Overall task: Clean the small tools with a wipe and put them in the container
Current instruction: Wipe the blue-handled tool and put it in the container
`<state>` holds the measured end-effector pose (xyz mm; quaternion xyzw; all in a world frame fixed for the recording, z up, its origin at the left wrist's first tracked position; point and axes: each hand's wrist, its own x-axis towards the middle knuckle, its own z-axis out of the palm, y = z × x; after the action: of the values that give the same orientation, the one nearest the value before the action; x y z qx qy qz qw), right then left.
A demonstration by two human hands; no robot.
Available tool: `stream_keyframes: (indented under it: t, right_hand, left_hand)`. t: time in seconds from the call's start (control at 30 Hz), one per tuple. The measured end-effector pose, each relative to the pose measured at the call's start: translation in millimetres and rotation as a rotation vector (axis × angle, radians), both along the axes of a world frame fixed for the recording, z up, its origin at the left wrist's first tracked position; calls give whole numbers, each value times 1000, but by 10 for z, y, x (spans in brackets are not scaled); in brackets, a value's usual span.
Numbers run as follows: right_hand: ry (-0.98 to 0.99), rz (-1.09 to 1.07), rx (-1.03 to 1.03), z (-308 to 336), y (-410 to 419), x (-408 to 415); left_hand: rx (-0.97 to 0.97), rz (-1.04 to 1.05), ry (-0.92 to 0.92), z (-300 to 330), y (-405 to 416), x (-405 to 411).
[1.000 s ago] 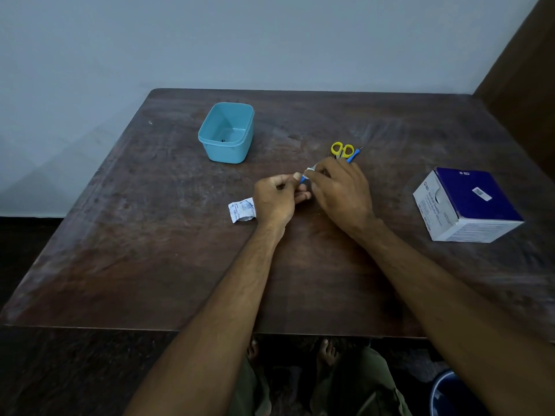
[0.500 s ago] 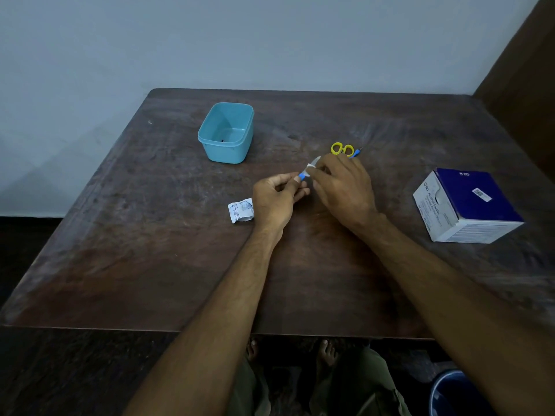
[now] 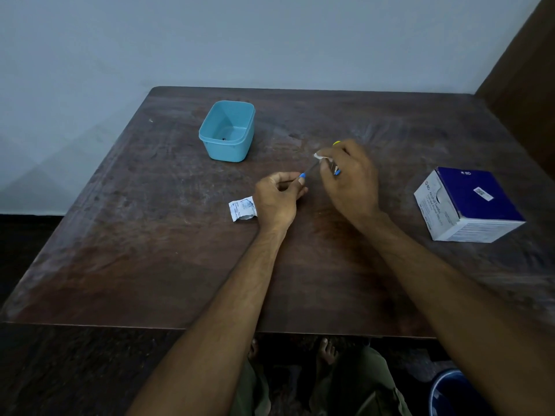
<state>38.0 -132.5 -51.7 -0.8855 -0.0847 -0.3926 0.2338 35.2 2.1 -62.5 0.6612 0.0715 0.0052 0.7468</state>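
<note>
My left hand [image 3: 277, 199] pinches the blue end of a thin small tool [image 3: 307, 172] over the middle of the brown table [image 3: 168, 250]. My right hand [image 3: 350, 181] pinches a white wipe [image 3: 319, 156] around the tool's far end. A second blue-tipped tool [image 3: 337, 172] and the yellow-handled scissors [image 3: 336, 143] lie mostly hidden behind my right hand. The light blue container [image 3: 227, 131] stands open at the back left, with a small dark item at its bottom.
A torn white wipe wrapper [image 3: 242, 208] lies just left of my left hand. A blue and white box of swabs [image 3: 468, 205] sits near the table's right edge. A blue bucket [image 3: 450, 394] stands on the floor at the lower right.
My right hand has slid the wipe along the tool, away from my left hand and toward the back right. The left hand has stayed put, holding the blue end.
</note>
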Motion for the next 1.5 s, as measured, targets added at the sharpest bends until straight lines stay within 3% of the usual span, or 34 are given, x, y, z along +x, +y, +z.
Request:
stream_keyframes:
  t: [0.03, 0.2, 0.3, 0.6, 0.8, 1.03, 1.27, 1.5]
  right_hand:
    - [8, 9, -5, 4, 12, -11]
    - [119, 117, -413, -65, 52, -44]
    - [175, 63, -488, -67, -6, -37]
    - [130, 37, -555, -47, 4, -67]
    - [164, -33, -453, -67, -123, -29]
    - [77, -38, -585, -57, -145, 19]
    - [36, -58, -347, 3, -202, -23]
    - [-14, 24, -518, -202, 240, -46]
  left_hand:
    - [35, 11, -16, -20, -5, 6]
    - [216, 69, -93, -87, -9, 26]
    - [257, 83, -132, -95, -22, 18]
    - [306, 105, -163, -98, -32, 14]
    - [270, 111, -149, -112, -32, 17]
    - [247, 115, -123, -124, -31, 14]
    - [236, 129, -106, -120, -43, 29]
    - [200, 119, -81, -90, -13, 27]
